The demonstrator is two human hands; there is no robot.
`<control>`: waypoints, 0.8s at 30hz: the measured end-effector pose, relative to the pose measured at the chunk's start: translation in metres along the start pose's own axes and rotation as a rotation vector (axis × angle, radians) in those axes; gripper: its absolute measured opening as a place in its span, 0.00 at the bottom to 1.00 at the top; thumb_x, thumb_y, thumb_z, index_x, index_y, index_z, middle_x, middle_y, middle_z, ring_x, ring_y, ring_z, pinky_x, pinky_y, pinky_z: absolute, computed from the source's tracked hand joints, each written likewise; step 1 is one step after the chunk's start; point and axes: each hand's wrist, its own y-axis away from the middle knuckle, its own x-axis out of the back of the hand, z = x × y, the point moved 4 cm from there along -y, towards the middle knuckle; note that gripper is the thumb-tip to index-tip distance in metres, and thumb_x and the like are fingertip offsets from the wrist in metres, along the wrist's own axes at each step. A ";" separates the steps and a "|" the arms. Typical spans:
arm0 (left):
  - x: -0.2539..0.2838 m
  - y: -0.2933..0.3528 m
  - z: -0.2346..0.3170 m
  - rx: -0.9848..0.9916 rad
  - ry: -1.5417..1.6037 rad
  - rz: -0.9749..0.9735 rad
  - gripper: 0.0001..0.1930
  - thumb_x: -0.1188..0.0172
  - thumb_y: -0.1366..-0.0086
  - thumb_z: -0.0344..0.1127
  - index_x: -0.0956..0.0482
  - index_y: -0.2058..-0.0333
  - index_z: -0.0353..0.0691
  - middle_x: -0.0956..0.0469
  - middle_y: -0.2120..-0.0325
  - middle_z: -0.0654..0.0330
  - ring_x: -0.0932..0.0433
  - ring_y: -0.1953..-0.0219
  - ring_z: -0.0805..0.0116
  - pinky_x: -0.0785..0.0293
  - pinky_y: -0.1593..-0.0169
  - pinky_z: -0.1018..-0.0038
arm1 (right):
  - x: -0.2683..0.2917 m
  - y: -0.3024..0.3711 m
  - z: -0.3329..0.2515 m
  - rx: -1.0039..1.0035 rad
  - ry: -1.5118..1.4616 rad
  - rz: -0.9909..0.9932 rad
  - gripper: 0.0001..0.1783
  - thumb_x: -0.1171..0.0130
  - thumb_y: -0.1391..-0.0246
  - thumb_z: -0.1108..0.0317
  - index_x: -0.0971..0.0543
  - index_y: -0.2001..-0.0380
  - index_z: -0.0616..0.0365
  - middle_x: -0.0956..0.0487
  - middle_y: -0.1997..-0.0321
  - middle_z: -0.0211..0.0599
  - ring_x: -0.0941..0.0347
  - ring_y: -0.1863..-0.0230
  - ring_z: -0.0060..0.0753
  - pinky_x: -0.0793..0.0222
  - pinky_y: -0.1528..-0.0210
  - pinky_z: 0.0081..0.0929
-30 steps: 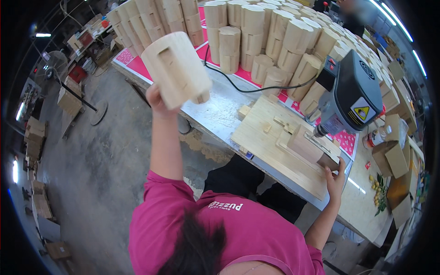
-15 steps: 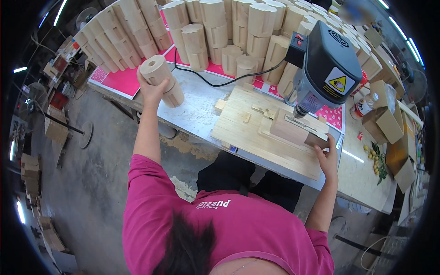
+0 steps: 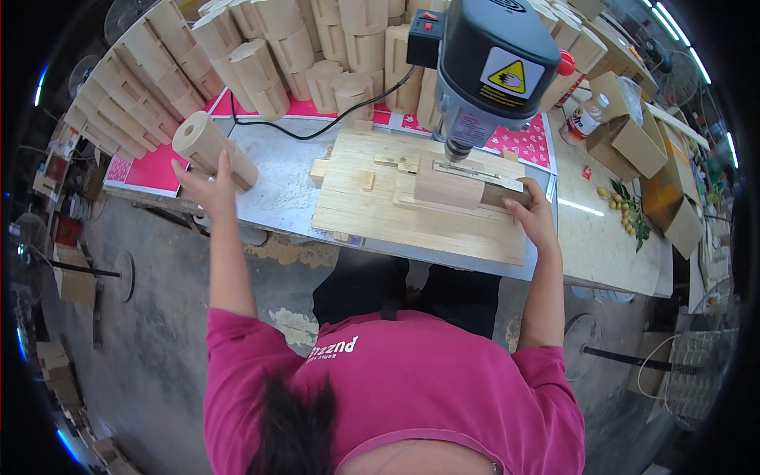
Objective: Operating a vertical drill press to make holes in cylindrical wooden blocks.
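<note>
Left hand [image 3: 207, 184] grips wooden cylinder [image 3: 212, 149] at 10 o'clock on the bench [image 3: 277, 178] — right hand [image 3: 532, 220] holds wood block [image 3: 450, 184] under drill press [image 3: 491, 67], 1 o'clock.

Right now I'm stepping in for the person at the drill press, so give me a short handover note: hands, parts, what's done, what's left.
Left hand: holding a wooden cylinder at the left end of the bench, by the stacked blocks.
Right hand: resting against the block in the jig, under the drill press.
Done: one block is seated in the jig under the bit.
Left: whether it is drilled cannot be seen. The cylinder is not yet set down.
</note>
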 end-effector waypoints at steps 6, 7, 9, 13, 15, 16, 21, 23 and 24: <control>-0.017 0.123 0.114 -0.194 0.514 -0.575 0.44 0.29 0.57 0.34 0.46 0.43 0.32 0.40 0.45 0.47 0.41 0.41 0.55 0.46 0.39 0.64 | 0.004 -0.006 0.012 -0.041 -0.221 -0.085 0.13 0.37 0.55 0.74 0.23 0.63 0.59 0.24 0.67 0.24 0.32 0.64 0.16 0.35 0.61 0.17; -0.019 0.140 0.130 -0.138 0.618 -0.739 0.44 0.29 0.58 0.35 0.44 0.43 0.33 0.39 0.46 0.48 0.40 0.42 0.55 0.45 0.39 0.64 | 0.001 -0.001 0.008 -0.058 -0.230 -0.107 0.13 0.37 0.55 0.75 0.23 0.62 0.59 0.24 0.67 0.23 0.32 0.63 0.16 0.35 0.60 0.17; -0.017 0.161 0.153 -0.259 0.706 -0.864 0.39 0.27 0.61 0.37 0.37 0.49 0.36 0.36 0.47 0.48 0.37 0.44 0.52 0.45 0.40 0.60 | -0.006 0.011 0.006 -0.077 -0.242 -0.124 0.13 0.38 0.55 0.76 0.23 0.62 0.59 0.24 0.66 0.23 0.32 0.63 0.16 0.35 0.59 0.17; -0.003 0.189 0.162 -0.449 0.560 -0.902 0.32 0.27 0.63 0.37 0.32 0.58 0.37 0.35 0.48 0.49 0.36 0.46 0.51 0.44 0.41 0.56 | -0.021 0.038 -0.002 0.028 -0.209 -0.110 0.14 0.36 0.57 0.76 0.23 0.63 0.60 0.23 0.67 0.25 0.31 0.62 0.16 0.35 0.59 0.17; 0.000 0.193 0.155 -0.259 0.527 -0.870 0.28 0.26 0.64 0.38 0.30 0.63 0.38 0.34 0.49 0.49 0.34 0.48 0.50 0.44 0.42 0.56 | -0.028 0.047 -0.006 0.009 -0.304 -0.161 0.14 0.36 0.57 0.77 0.23 0.64 0.60 0.23 0.67 0.25 0.31 0.62 0.16 0.35 0.58 0.17; 0.002 0.195 0.152 -0.259 0.523 -0.875 0.28 0.26 0.64 0.38 0.30 0.63 0.38 0.34 0.49 0.49 0.34 0.48 0.50 0.44 0.42 0.56 | -0.031 0.051 -0.010 -0.012 -0.293 -0.161 0.13 0.36 0.57 0.77 0.23 0.64 0.60 0.24 0.68 0.23 0.31 0.63 0.16 0.35 0.58 0.17; 0.006 0.185 0.138 0.090 0.677 -1.032 0.26 0.25 0.66 0.41 0.25 0.66 0.40 0.38 0.45 0.50 0.41 0.43 0.51 0.49 0.39 0.59 | -0.036 0.057 -0.021 -0.104 -0.460 -0.200 0.13 0.36 0.55 0.74 0.23 0.64 0.60 0.24 0.68 0.24 0.31 0.65 0.15 0.35 0.60 0.16; 0.006 0.165 0.137 -0.044 0.663 -1.114 0.26 0.25 0.67 0.40 0.24 0.66 0.41 0.40 0.44 0.50 0.43 0.41 0.51 0.50 0.39 0.60 | -0.038 0.059 -0.021 -0.121 -0.530 -0.217 0.13 0.36 0.55 0.73 0.23 0.63 0.59 0.24 0.68 0.24 0.31 0.66 0.14 0.35 0.61 0.15; 0.008 0.160 0.137 -0.177 0.648 -1.194 0.25 0.25 0.67 0.40 0.22 0.66 0.41 0.42 0.42 0.50 0.46 0.40 0.52 0.51 0.38 0.61 | -0.041 0.060 -0.020 -0.160 -0.593 -0.209 0.13 0.36 0.54 0.73 0.23 0.63 0.60 0.24 0.69 0.25 0.31 0.66 0.14 0.35 0.62 0.15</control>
